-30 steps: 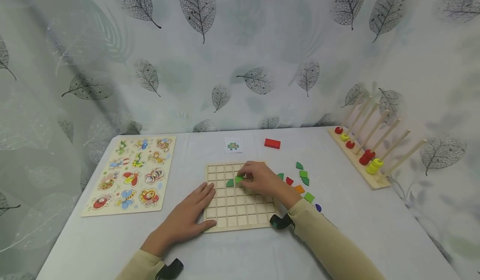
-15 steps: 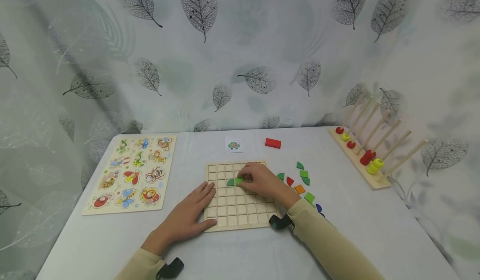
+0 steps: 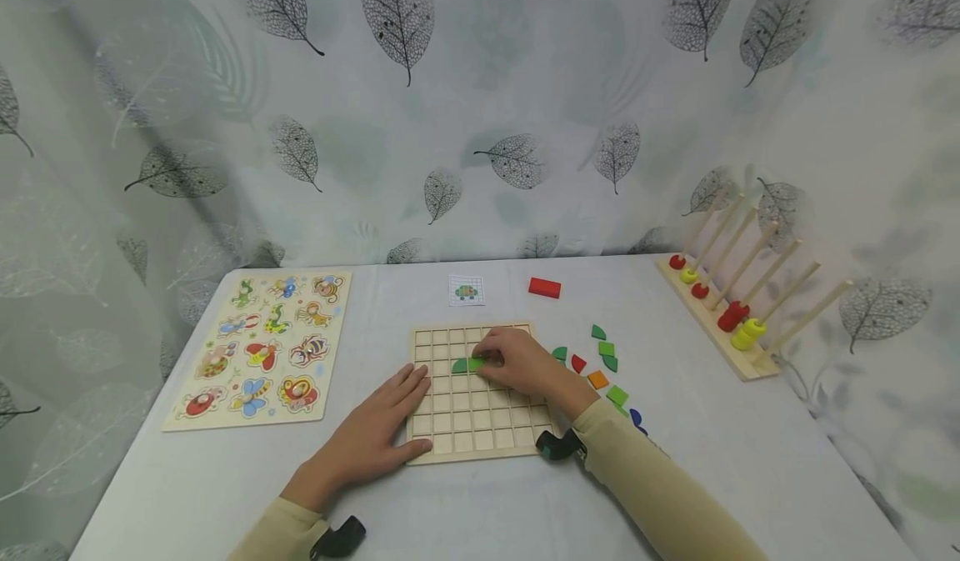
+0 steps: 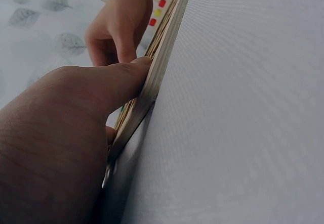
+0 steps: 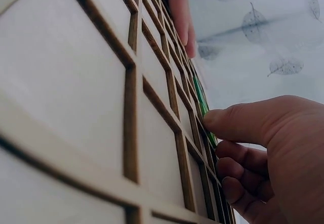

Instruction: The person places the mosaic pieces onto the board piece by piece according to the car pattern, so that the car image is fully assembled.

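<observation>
My right grip (image 3: 521, 363) is narrow, thumb and fingers pinching one light-green square (image 3: 475, 364) at the grid board (image 3: 442, 426), where the square lies just right of one dark-green quarter-round (image 3: 460, 366). My left grip (image 3: 382, 415) holds nothing; it lies spread, fingers and thumb on the board's left edge.

On the table (image 3: 450, 511), right of the board, I count three loose quarter-rounds (image 3: 597, 332), dark green, two clear loose squares (image 3: 617, 395), light green, with a sliver of green under the lower one, one red piece (image 3: 578, 363), one orange piece (image 3: 597, 379) and two blue pieces (image 3: 636, 417), partly hidden by my sleeve (image 3: 652, 469). Beyond the board are one picture card (image 3: 467, 291) and one red block (image 3: 544, 288). One puzzle board (image 3: 195, 424) with twelve pictures lies far left; one stand (image 3: 753, 365) with seven pegs is at the far right.
</observation>
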`<state>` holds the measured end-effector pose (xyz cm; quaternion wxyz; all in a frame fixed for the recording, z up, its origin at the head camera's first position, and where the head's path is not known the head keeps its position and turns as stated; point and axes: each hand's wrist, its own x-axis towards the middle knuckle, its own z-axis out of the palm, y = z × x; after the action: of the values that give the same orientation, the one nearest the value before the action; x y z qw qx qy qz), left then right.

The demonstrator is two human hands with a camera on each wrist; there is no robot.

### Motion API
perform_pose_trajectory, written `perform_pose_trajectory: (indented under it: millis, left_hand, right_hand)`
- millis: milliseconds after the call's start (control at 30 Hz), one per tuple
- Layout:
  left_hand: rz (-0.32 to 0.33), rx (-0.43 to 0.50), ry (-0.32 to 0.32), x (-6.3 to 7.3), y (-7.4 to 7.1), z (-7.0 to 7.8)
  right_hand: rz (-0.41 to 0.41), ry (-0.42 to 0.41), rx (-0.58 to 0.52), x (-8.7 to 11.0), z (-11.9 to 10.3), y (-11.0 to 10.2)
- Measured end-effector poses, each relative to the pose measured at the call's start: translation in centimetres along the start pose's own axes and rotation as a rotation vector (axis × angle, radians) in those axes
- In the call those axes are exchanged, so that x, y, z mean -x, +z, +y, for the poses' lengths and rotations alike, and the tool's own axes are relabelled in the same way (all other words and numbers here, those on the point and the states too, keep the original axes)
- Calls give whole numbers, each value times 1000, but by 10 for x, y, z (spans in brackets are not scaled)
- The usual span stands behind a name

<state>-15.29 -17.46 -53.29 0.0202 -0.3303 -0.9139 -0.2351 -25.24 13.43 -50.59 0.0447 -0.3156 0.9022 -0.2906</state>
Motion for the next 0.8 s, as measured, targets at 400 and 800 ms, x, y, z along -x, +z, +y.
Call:
perform_pose_trajectory:
  millis: [400, 800]
  left_hand:
    - [-2, -1, -2, 0, 1, -1]
    - [-13, 13, -14, 0, 0, 0]
  right_hand:
    - [-7, 15, -20, 0, -1, -2]
    - [50, 13, -61, 4, 3, -9]
